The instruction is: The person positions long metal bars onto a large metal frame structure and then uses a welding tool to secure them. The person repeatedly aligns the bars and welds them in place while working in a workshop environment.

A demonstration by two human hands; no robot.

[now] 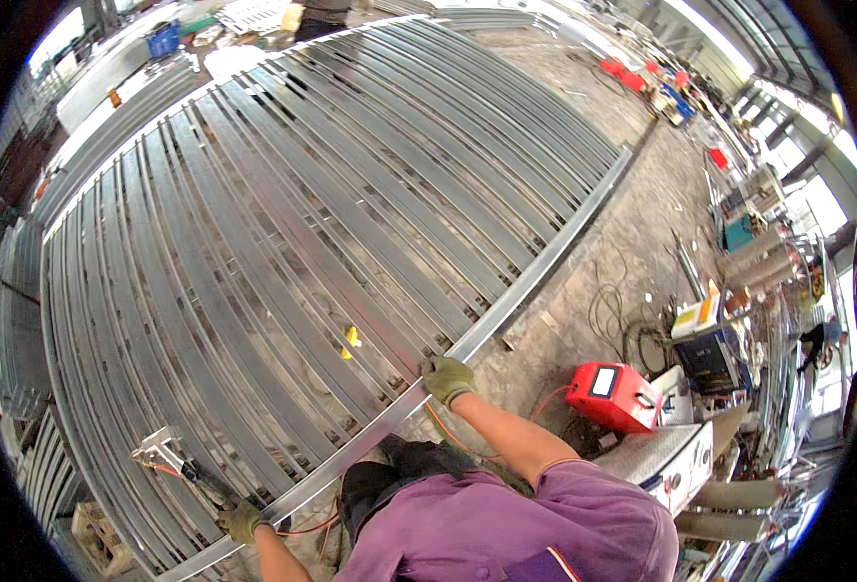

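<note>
A large panel of parallel grey metal slats (pixel 283 233) lies in front of me, bordered along my side by a bright metal edge rail (pixel 390 407). My left hand (pixel 243 522), in an olive work glove, is closed on the black-handled tool (pixel 201 482) above the slats at the near left. The tool ends in a silver, bracket-like head (pixel 160 448), and an orange cable (pixel 307 531) runs by that hand. Farther right, my gloved right hand (pixel 448 380) curls over the edge rail; its fingertips are partly hidden. A small yellow object (pixel 351 341) shows among the slats.
On the floor to my right stand a red machine with a screen (pixel 613 396) and a dark boxy unit (pixel 710 354). Loose black cables (pixel 608 310) lie near them. More metal stock lines the left side (pixel 19 301). Another person (pixel 324 15) stands beyond the far edge.
</note>
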